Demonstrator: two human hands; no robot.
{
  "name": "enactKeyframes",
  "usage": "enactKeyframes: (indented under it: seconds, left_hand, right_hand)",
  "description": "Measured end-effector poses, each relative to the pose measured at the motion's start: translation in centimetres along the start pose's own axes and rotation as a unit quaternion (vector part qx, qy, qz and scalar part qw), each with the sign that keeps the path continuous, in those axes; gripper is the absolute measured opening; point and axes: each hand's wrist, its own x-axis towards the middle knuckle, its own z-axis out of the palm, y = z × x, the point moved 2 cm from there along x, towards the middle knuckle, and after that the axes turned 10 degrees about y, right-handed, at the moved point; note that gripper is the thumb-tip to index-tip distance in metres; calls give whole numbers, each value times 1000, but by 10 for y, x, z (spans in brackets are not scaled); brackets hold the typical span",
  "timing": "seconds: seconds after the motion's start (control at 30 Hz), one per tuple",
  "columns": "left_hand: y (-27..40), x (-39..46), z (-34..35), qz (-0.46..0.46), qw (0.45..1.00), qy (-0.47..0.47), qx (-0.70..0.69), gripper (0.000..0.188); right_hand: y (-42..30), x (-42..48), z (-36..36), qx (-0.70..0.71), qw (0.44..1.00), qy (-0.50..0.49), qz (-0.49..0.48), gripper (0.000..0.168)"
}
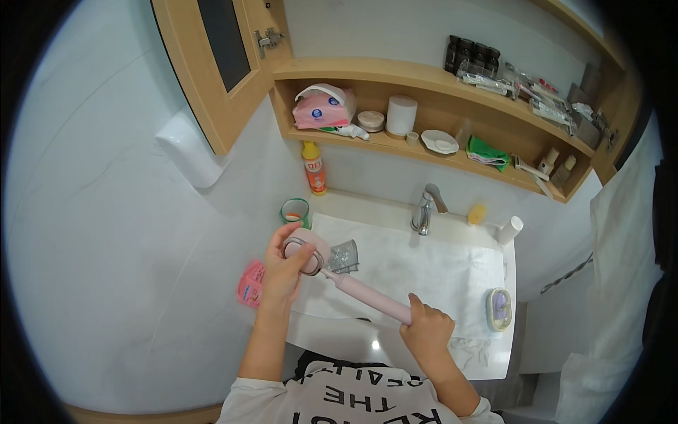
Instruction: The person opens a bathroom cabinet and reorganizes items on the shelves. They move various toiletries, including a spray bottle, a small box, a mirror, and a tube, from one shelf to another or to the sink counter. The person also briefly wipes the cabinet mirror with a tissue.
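Note:
A pink round-headed device with a long handle (pixel 371 298), its exact kind unclear, is held over the washbasin counter. My left hand (pixel 283 265) grips its round head, which has a silvery ring, with the thumb across the face. The end of the handle is in my right hand (pixel 428 326). Beneath the device, a white cloth (pixel 413 265) is spread across the basin. A folded grey patterned piece (pixel 343 256) lies on the cloth, just right of the round head. To the left of my left wrist is a pink packet (pixel 251 283).
A chrome faucet (pixel 425 209) stands behind the cloth. At the back left are a green-rimmed cup (pixel 294 211) and an orange bottle (pixel 315 168). A soap dish (pixel 499 310) sits at the right edge. Above hangs an open wooden cabinet (pixel 371 69) holding toiletries.

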Motion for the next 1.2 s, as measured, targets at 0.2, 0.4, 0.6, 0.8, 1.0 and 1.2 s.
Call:
enactKeyframes:
  seconds: [0.2, 0.4, 0.6, 0.8, 1.0, 1.2]
  left_hand:
    - [-3, 0, -4, 16, 999, 50, 3, 32]
    - [-6, 3, -11, 30, 998, 44, -20, 28]
    - [12, -4, -4, 1, 997, -62, -46, 33]
    - [30, -13, 2, 46, 998, -42, 19, 40]
    - [57, -44, 20, 151, 976, -1, 158, 43]
    - [44, -49, 20, 242, 930, 4, 276, 44]
  right_hand:
    - [-1, 1, -2, 0, 1000, 11, 10, 43]
    - [1, 7, -5, -11, 998, 49, -27, 46]
    - [9, 13, -5, 10, 1000, 24, 11, 43]
    - [12, 10, 31, 108, 993, -54, 2, 45]
    - [-26, 36, 34, 213, 975, -53, -18, 73]
    - [-94, 65, 49, 416, 909, 13, 8, 42]
